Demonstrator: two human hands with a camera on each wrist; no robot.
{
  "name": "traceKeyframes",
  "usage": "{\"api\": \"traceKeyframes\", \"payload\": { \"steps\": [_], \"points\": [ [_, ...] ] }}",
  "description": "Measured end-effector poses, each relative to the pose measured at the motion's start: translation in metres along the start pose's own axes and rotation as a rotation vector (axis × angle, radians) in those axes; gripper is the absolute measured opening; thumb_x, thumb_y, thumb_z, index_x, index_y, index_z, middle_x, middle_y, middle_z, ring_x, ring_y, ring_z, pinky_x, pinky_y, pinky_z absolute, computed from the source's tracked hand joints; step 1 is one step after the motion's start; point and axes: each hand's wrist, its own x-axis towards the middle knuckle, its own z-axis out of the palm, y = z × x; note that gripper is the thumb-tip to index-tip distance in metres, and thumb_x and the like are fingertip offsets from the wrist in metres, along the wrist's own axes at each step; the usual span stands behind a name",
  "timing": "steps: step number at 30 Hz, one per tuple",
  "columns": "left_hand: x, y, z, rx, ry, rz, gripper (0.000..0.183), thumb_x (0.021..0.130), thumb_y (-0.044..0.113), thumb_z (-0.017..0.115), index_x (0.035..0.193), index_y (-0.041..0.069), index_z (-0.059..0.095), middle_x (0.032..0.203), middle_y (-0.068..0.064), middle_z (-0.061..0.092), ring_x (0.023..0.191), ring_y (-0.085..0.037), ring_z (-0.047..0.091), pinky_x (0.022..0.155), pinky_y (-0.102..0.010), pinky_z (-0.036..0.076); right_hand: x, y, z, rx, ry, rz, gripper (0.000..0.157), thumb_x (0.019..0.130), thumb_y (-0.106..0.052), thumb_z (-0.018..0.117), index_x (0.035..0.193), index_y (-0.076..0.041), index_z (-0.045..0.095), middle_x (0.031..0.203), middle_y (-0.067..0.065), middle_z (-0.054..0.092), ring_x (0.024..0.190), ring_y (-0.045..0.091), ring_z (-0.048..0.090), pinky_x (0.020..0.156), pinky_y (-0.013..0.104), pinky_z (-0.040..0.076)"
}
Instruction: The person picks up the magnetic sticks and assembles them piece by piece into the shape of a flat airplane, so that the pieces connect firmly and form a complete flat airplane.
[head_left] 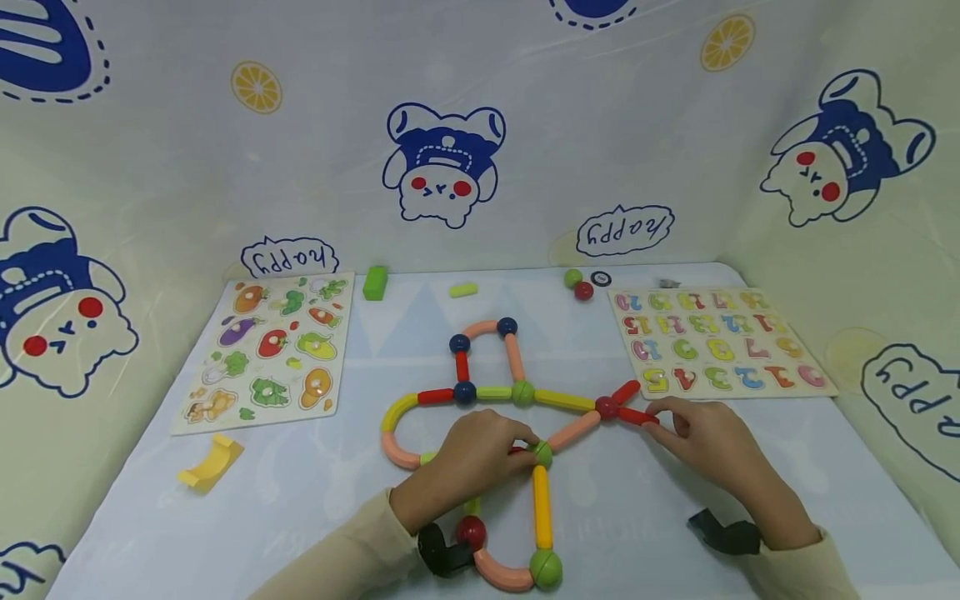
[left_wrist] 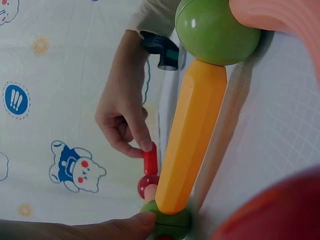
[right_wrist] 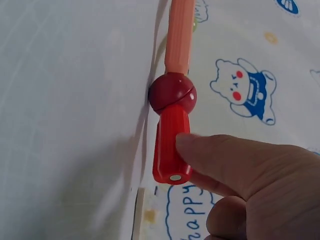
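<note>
A flat figure of coloured magnetic rods and balls lies on the table. My right hand [head_left: 701, 437] pinches a short red rod [right_wrist: 171, 145] by its outer end. That rod sits against the dark red ball [head_left: 607, 407], where a second red rod [head_left: 626, 391], a yellow rod [head_left: 564, 401] and a pink rod [head_left: 574, 431] also meet. My left hand [head_left: 483, 450] grips a green ball [left_wrist: 172, 222] between thumb and fingers, at the pink rod's other end. From this ball an orange-yellow rod [left_wrist: 192, 135] runs to another green ball [head_left: 546, 569]. The left hand covers part of the figure.
A vegetable puzzle board [head_left: 341, 333] lies at left, a number puzzle board [head_left: 712, 385] at right. Near the back edge are a green block [head_left: 375, 283], a short green rod [head_left: 463, 290], and loose green [head_left: 573, 278] and red [head_left: 583, 291] balls. A yellow arched block [head_left: 211, 463] sits at front left.
</note>
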Motion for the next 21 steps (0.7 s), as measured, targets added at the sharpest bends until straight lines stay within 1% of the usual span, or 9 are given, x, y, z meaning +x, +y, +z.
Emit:
{"api": "traceKeyframes", "payload": {
  "steps": [5, 9, 15, 19, 21],
  "points": [
    [-0.0008, -0.0006, -0.0017, 0.006, -0.009, -0.002, 0.024, 0.081, 0.036, 0.072, 0.099, 0.02, 0.075, 0.069, 0.015, 0.063, 0.055, 0.001, 0.046, 0.049, -0.016, 0.037, 0.0003, 0.0031, 0.0021, 0.061, -0.023, 0.011, 0.028, 0.077, -0.037, 0.076, 0.1, -0.023, 0.068, 0.052, -0.007, 0.037, 0.046, 0.01, 0.035, 0.043, 0.023, 0.027],
    [-0.0016, -0.001, -0.0024, 0.013, -0.012, -0.003, 0.025, 0.081, 0.037, 0.071, 0.1, 0.021, 0.074, 0.065, 0.015, 0.059, 0.054, 0.001, 0.045, 0.049, -0.017, 0.037, 0.0018, 0.0053, 0.0048, 0.102, -0.032, 0.004, 0.027, 0.078, -0.036, 0.075, 0.1, -0.023, 0.068, 0.052, -0.007, 0.037, 0.045, 0.01, 0.036, 0.043, 0.023, 0.028],
    [-0.0032, -0.0017, -0.003, 0.03, -0.002, -0.003, 0.025, 0.082, 0.038, 0.071, 0.1, 0.021, 0.073, 0.058, 0.018, 0.051, 0.052, -0.001, 0.044, 0.048, -0.018, 0.036, 0.0046, 0.0059, 0.0077, 0.107, -0.021, -0.029, 0.024, 0.078, -0.029, 0.076, 0.1, -0.022, 0.069, 0.051, -0.009, 0.036, 0.045, 0.009, 0.035, 0.043, 0.022, 0.028],
    [-0.0057, -0.0026, -0.0042, 0.039, -0.012, -0.016, 0.026, 0.082, 0.04, 0.07, 0.101, 0.022, 0.072, 0.052, 0.016, 0.045, 0.051, -0.003, 0.042, 0.048, -0.019, 0.035, 0.0071, 0.0027, 0.0092, 0.105, -0.013, -0.05, 0.024, 0.078, -0.027, 0.076, 0.101, -0.021, 0.07, 0.051, -0.009, 0.036, 0.045, 0.008, 0.034, 0.043, 0.022, 0.027],
    [-0.0076, -0.0039, -0.0053, 0.041, -0.018, -0.028, 0.027, 0.082, 0.041, 0.07, 0.102, 0.023, 0.072, 0.051, 0.015, 0.044, 0.051, -0.003, 0.043, 0.048, -0.019, 0.035, 0.0089, 0.0003, 0.0099, 0.103, -0.023, -0.055, 0.024, 0.079, -0.027, 0.076, 0.101, -0.021, 0.07, 0.051, -0.01, 0.036, 0.045, 0.007, 0.035, 0.043, 0.021, 0.027]
  ]
}}
